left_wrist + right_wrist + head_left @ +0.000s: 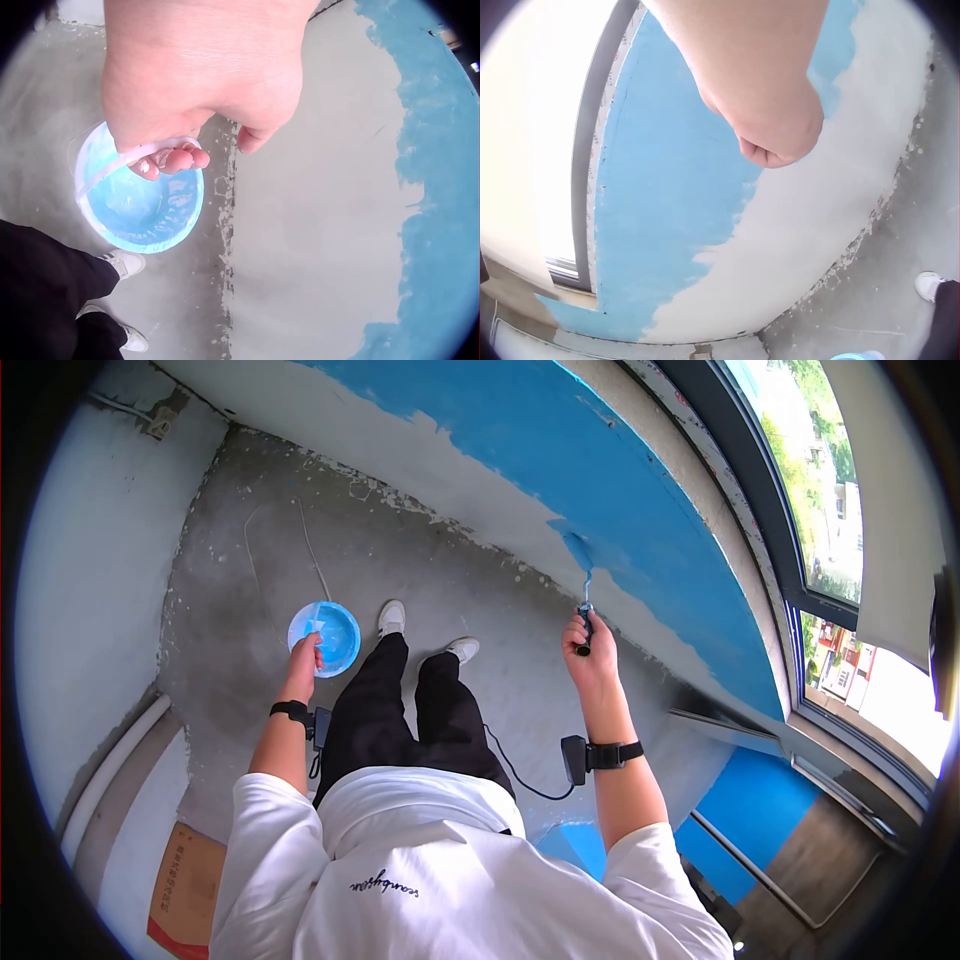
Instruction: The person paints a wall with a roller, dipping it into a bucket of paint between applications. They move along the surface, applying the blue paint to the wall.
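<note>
My left hand [305, 658] holds the white handle [120, 163] of a round bucket [166, 241], its fingers curled under it. Light blue paint coats the bucket's inside in the left wrist view. Out to the right, my right hand [594, 647] grips the dark handle of a paint roller [587, 582]. The roller's bent wire runs up toward the wall [500, 505], and its blue head lies against the lower edge of the blue paint. In the right wrist view my right hand [772, 127] hides the roller.
Blue paint covers the wall's upper part; a ragged whitish band [780, 240] runs below it, down to the grey floor [270, 520]. A window [830, 560] is at the right. A cardboard box [185, 885] stands lower left, near a white pipe [115, 770]. A cable [520, 772] hangs between the wrist devices.
</note>
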A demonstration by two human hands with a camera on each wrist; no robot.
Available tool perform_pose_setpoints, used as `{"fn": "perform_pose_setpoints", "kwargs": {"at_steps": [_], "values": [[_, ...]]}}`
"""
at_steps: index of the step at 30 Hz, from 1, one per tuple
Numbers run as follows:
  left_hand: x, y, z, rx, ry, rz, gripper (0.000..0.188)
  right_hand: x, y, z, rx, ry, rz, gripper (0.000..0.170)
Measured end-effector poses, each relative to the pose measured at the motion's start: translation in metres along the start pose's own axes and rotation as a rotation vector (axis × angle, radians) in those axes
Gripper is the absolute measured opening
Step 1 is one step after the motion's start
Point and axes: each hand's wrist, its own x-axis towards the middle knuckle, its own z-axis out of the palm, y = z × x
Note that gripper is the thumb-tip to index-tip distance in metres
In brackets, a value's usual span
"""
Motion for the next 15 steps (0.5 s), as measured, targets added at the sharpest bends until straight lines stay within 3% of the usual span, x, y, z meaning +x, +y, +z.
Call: {"fn": "perform_pose_setpoints", "kwargs": {"at_steps": [5, 10, 15], "values": [[-0.001, 0.003, 0.001, -0.015, 0.002, -0.012, 0.029, -0.004, -0.003, -0.01, -0.124, 0.035, -0.062, 0.015], [0.001, 0.001, 0.002, -0.021, 0.016, -0.011, 0.03, -0.041, 0.001, -0.021, -0.526, 0.063, -0.33, 0.013], [0.001, 0.0, 0.002, 0.007, -0.003, 0.0, 0.03, -0.045, 0.007, -0.022, -0.506, 0.087, -0.342, 0.013]]}}
